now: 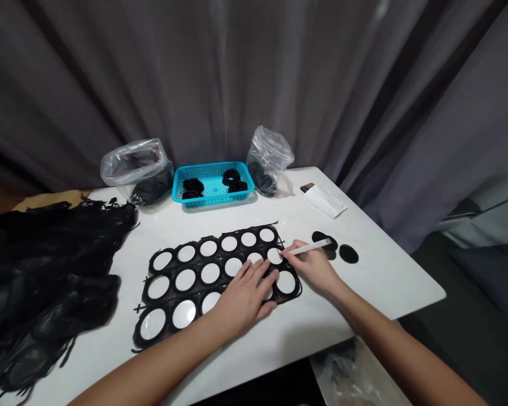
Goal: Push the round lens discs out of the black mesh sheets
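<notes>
Sheet: black, with rows of round openings; the sheet [174, 259] lies flat on the white table [364, 299], in front of the basket.
Left hand: the left hand [243, 296] grips nothing; it rests palm down, fingers spread over the sheet's right part.
Right hand: the right hand [315, 268] pinches a slim, pale pen-like tool [311, 247], its tip end at the right edge of the middle row's last opening.
Good handling: likely best to press beside the opening being worked, fingers clear of the tip, and guide the tool lightly along the rim; a hard pull could stretch or tear the thin borders.
Basket: the blue basket [220, 201] holds black rings [193, 186] in two loose groups, left and right.
Bags: one clear bag [131, 163] left of the basket and another [271, 149] right of it, each with dark contents too unclear to name.
Discs: black discs [349, 254] lie beyond the right hand, some overlapping.
</notes>
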Demonstrator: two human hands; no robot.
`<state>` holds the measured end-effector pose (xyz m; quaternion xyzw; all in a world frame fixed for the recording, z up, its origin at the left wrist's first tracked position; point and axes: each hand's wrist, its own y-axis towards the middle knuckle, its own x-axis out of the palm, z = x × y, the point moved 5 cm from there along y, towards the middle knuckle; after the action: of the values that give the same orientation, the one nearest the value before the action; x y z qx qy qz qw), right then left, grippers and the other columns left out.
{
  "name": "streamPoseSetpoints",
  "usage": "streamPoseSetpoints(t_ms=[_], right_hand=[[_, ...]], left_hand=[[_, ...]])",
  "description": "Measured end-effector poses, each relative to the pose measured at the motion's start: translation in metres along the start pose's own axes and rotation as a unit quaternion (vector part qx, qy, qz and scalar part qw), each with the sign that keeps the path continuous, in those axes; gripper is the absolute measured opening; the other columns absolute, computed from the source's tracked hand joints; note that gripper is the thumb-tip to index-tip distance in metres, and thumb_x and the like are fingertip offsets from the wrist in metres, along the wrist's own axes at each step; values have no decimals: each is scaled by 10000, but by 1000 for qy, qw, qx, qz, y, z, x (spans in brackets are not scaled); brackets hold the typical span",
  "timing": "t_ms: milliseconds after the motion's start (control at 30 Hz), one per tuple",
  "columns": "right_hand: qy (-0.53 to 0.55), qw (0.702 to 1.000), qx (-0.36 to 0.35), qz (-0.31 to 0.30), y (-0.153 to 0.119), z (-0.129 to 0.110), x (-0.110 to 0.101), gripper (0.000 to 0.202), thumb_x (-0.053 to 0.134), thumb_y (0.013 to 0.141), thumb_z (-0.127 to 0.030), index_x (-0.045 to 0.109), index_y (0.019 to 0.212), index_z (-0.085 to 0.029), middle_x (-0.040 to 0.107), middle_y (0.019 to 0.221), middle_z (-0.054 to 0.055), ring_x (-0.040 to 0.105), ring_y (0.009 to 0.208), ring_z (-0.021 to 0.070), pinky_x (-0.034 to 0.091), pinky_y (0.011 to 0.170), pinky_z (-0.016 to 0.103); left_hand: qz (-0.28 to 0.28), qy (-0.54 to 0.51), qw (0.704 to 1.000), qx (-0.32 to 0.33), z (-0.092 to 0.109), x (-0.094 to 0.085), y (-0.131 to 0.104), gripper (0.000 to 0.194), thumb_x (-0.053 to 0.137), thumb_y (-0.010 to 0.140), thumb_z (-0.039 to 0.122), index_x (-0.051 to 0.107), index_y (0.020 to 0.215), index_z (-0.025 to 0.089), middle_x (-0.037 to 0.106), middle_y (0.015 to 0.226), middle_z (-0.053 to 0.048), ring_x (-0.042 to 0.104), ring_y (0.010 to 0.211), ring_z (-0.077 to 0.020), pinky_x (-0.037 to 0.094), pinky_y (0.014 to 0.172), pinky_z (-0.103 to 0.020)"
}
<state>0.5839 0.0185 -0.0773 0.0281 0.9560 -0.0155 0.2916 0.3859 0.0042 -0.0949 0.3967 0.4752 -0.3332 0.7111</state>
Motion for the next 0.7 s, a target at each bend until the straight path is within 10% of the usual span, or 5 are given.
streamPoseSetpoints(t_ms=[500,700], right_hand=[[22,996,-36,-72,1,7,22,146,568,929,-305,615,874,-178,677,950,35,629,921,174,465,840,308],[-170,952,-243,-76,-14,-12,28,143,486,986,-226,603,1044,-166,672,1052,71,581,986,201,407,872,352]], left_hand=[[-14,-10,999,-28,-13,12,3,596,590,941,397,423,1479,205,291,1575,-144,261,1466,-320,198,1191,-539],[-31,-23,998,-44,-15,15,4,616,582,940,407,402,1499,222,202,1596,-187,171,1485,-355,224,1174,-552]])
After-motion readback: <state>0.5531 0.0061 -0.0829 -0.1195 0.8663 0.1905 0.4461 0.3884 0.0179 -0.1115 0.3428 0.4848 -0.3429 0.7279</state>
